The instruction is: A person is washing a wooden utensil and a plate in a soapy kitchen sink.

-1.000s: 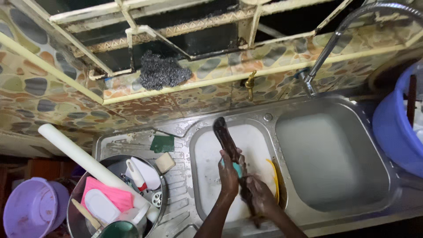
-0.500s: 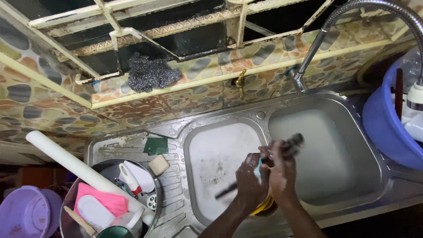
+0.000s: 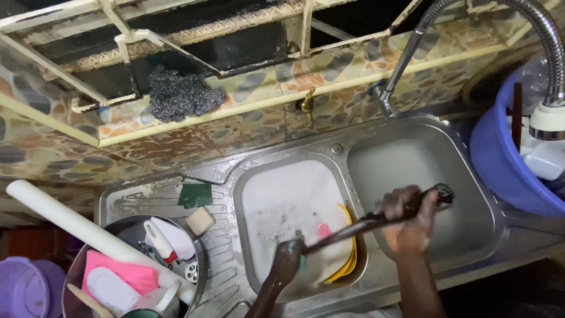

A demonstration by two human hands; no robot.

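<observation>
Gripping a long dark utensil at both ends, the left hand is closed around its lower tip with a green scrubber over the soapy basin, while the right hand is clamped near the handle end above the rinse basin. A second ago the utensil stood nearly upright over the soapy basin; now it lies across the divider, swung rightward. Beyond, a steel-wool pad rests on the ledge.
</observation>
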